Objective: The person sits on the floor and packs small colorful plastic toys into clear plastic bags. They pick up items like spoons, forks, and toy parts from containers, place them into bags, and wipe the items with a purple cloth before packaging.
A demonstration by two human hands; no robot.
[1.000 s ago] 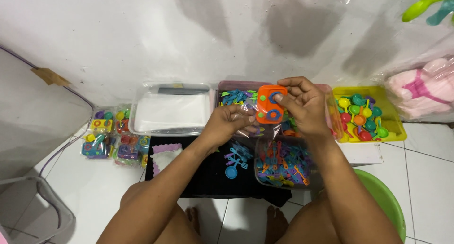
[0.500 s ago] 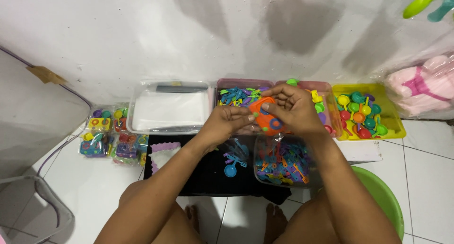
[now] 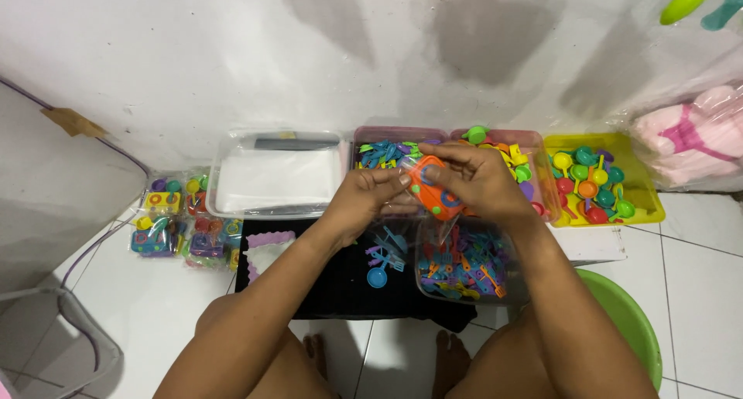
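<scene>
At the far left, on the white tiled floor (image 3: 139, 306), some packed toy sets in clear bags (image 3: 179, 225) are seen, and just beside them a clear plastic box with white sheets (image 3: 275, 178) is placed against the wall. A small white piece with a purple wavy edge (image 3: 267, 253) lies on the black cloth (image 3: 333, 279). Over this cloth the left hand (image 3: 364, 202) is raised, with its fingers closed on the left edge of an orange toy stove (image 3: 433, 188), which is held in the air above the trays. The same stove is gripped from the other side by the right hand (image 3: 484, 178), thumb and fingers pressed around it. Below the hands, a blue toy spoon (image 3: 378, 275) and a clear tub of small coloured utensils (image 3: 464, 263) are found. Further right, a yellow tray of toy pans (image 3: 596, 182) is seen, then a green basin (image 3: 631, 321), and a pink toy in a bag (image 3: 689, 136) at the wall.
</scene>
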